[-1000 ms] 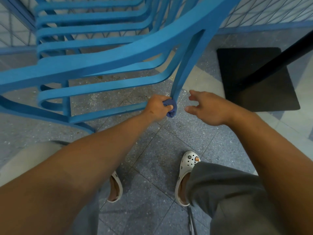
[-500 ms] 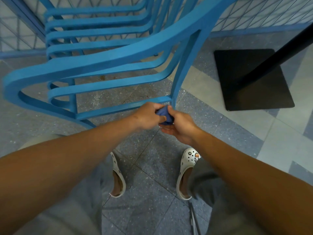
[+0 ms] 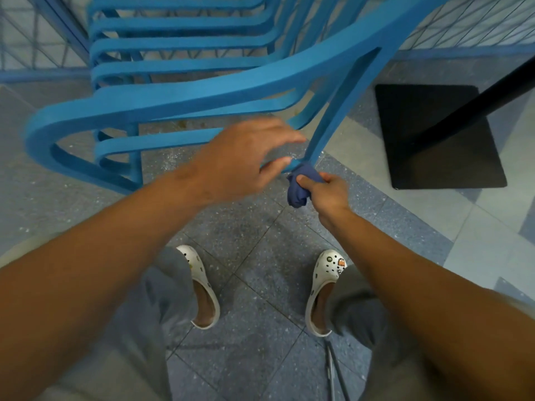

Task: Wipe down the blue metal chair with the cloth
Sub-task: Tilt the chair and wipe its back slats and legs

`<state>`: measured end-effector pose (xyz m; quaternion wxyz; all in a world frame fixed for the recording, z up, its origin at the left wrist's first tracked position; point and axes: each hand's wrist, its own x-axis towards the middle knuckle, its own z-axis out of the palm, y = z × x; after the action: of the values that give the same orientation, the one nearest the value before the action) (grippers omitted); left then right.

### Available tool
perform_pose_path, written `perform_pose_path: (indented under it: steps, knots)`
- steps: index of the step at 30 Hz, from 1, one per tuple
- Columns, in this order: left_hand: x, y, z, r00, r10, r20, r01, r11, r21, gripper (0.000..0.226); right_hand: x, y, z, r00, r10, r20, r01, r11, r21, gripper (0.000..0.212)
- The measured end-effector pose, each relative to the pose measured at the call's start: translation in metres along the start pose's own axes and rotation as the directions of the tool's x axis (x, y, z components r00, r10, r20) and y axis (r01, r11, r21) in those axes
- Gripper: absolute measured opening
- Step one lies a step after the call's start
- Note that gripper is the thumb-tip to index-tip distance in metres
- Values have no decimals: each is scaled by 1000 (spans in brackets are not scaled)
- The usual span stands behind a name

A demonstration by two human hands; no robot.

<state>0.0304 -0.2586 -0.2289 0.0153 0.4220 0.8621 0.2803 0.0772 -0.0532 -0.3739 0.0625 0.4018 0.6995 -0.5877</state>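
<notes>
The blue metal chair (image 3: 185,91) fills the upper half of the head view, tilted, with its slatted seat and curved armrest toward me. One slim leg (image 3: 333,117) runs down to the tiled floor. My right hand (image 3: 327,192) is shut on a bunched dark blue cloth (image 3: 299,186), which is pressed around the foot of that leg. My left hand (image 3: 243,157) hovers just left of the leg's foot, blurred, fingers spread, holding nothing.
A black square table base (image 3: 434,134) with a slanted black post (image 3: 474,94) stands to the right of the chair. A blue mesh fence (image 3: 463,27) runs behind. My two white clogs (image 3: 199,287) stand on the grey speckled tiles below.
The cloth passed from my left hand to my right hand. My left hand let go, opened and lifted to the left. The view shifted so the chair sits more to the right.
</notes>
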Motion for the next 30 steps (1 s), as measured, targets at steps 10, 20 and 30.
perform_pose_path:
  steps: [10,20,30]
  knots:
    - [19,-32,-55,986,58,-155,-26,978,205,43,47,7,51,974,213,-81,-175,925,336,45]
    - [19,-24,-56,987,21,-161,-1,992,126,35,57,14,117,905,415,-91,-383,890,248,64]
    - [20,-26,-54,984,-25,-176,40,996,82,34,65,16,78,934,312,-171,-260,927,272,42]
